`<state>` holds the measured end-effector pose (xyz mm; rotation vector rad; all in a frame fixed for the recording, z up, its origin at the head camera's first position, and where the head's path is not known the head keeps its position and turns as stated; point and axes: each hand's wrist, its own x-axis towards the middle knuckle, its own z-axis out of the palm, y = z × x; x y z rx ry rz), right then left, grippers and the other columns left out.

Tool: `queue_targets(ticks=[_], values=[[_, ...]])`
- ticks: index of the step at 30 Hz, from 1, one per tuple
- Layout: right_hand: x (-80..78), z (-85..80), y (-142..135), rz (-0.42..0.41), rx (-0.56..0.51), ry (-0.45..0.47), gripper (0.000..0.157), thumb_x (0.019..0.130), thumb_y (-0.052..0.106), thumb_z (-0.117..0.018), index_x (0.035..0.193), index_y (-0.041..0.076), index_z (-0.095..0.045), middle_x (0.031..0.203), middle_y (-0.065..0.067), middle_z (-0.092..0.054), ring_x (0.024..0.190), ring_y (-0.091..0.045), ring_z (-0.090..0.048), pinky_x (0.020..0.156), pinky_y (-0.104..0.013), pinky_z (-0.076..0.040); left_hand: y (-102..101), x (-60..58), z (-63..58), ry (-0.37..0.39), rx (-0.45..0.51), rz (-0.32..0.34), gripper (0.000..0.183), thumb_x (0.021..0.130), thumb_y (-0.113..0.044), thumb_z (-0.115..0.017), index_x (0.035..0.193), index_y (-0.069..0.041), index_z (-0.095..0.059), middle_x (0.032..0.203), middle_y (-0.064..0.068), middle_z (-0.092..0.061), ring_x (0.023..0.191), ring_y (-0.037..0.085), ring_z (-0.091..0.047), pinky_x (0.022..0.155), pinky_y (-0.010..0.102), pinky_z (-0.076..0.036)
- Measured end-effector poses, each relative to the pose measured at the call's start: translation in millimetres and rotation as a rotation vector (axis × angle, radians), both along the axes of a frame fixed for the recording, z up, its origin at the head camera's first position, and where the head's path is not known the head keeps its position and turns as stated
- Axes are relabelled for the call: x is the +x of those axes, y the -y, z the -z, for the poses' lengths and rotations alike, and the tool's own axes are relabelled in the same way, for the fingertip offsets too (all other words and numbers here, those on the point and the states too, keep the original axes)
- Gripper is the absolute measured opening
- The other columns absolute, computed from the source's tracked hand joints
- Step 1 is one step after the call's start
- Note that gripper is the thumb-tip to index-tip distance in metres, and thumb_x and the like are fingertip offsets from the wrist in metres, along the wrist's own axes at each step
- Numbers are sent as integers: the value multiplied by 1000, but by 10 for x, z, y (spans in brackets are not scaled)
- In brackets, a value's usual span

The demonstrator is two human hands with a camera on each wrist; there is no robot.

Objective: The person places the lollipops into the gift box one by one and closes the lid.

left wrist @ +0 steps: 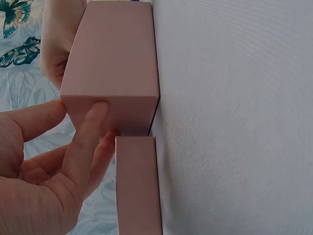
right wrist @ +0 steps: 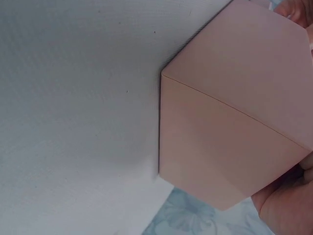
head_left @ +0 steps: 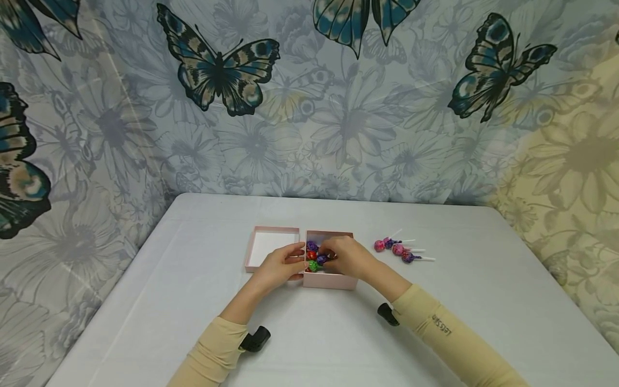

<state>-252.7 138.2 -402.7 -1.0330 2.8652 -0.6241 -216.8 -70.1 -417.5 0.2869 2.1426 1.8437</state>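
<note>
A pink box [head_left: 330, 280] stands uncovered on the table with several wrapped lollipops inside, among them a red lollipop [head_left: 311, 255] and a green lollipop [head_left: 313, 265]. My left hand [head_left: 278, 267] rests its fingers against the box's left wall. In the left wrist view, its extended fingers [left wrist: 87, 142] touch that wall near the top edge. Over the box's right side, my right hand [head_left: 350, 258] reaches in, bent fingers and thumb about a purple lollipop [head_left: 322, 259]. Part of this grip is hidden. From the right wrist, the box wall [right wrist: 220, 132] covers most of that hand [right wrist: 288, 205].
A pink lid [head_left: 275, 246], white inside, lies beside the box on the left. To the right, several lollipops [head_left: 398, 249] lie on the white table [head_left: 193, 301], sticks pointing right. A butterfly-patterned cloth [head_left: 338, 118] hangs behind the table.
</note>
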Motion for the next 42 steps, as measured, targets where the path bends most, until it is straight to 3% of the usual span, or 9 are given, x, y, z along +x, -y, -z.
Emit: queue_targets(ticks=[21, 42], values=[[-16, -18, -17, -51, 29, 11, 20, 81, 10, -81, 99, 7, -72, 88, 1, -68, 76, -10, -61, 69, -21, -55, -6, 3, -12, -1, 2, -8, 56, 93, -1, -63, 145, 3, -41, 139, 27, -48, 124, 37, -52, 81, 37, -59], [-8, -33, -29, -53, 45, 17, 23, 81, 10, -81, 101, 4, -72, 88, -1, -68, 77, -13, -61, 69, -23, -56, -5, 2, 4, -3, -11, -6, 56, 93, -1, -63, 145, 4, -41, 138, 26, -49, 124, 37, -52, 81, 37, -59]])
